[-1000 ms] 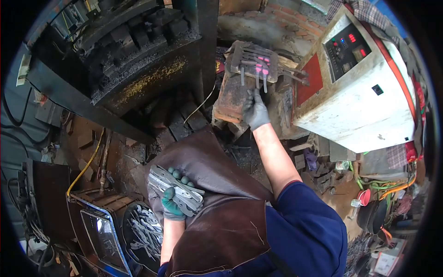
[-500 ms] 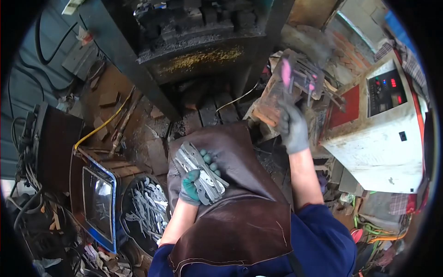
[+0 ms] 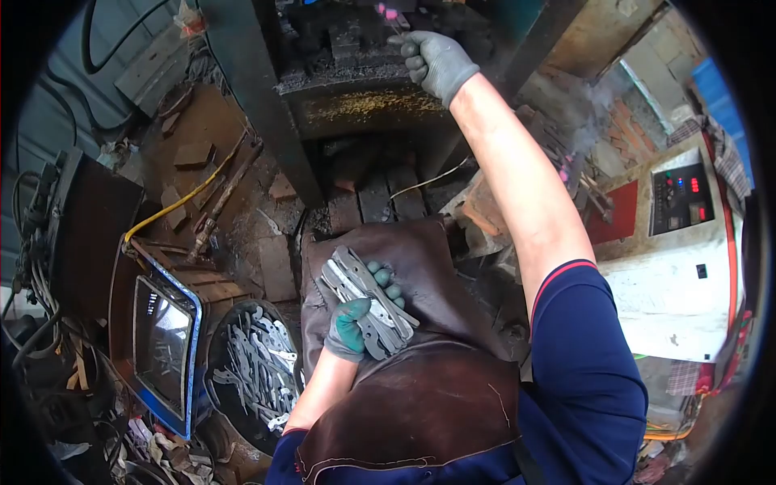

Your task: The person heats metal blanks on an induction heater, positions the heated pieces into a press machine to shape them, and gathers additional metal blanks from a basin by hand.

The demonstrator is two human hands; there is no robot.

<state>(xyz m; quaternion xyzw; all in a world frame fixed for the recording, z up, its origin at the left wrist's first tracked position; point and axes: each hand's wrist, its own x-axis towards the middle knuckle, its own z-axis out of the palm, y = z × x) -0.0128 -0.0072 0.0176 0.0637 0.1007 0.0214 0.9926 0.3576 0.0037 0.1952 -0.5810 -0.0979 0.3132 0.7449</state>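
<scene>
My left hand (image 3: 349, 329), in a glove with a green palm, is closed around a stack of flat metal blanks (image 3: 368, 299) above the brown apron (image 3: 428, 267) on my lap. The blanks are grey, long and curved in outline. My right hand (image 3: 440, 63), in a grey glove, reaches up to the dark opening of a machine frame. Its fingers are pinched on a thin metal piece (image 3: 396, 29) whose far end glows pink. Most of that piece is hidden by the fingers or too small to make out.
A round black tub (image 3: 250, 372) of loose metal blanks stands at my left, beside a blue-edged frame (image 3: 170, 356). The heavy machine frame (image 3: 279, 121) rises ahead. On the right are a white control cabinet (image 3: 663, 283) and a smoking brick block (image 3: 485, 206) with another pink glow behind.
My right hand has moved from the brick block on the right up and left to the machine opening, with the glowing piece. My left hand still holds the stack.
</scene>
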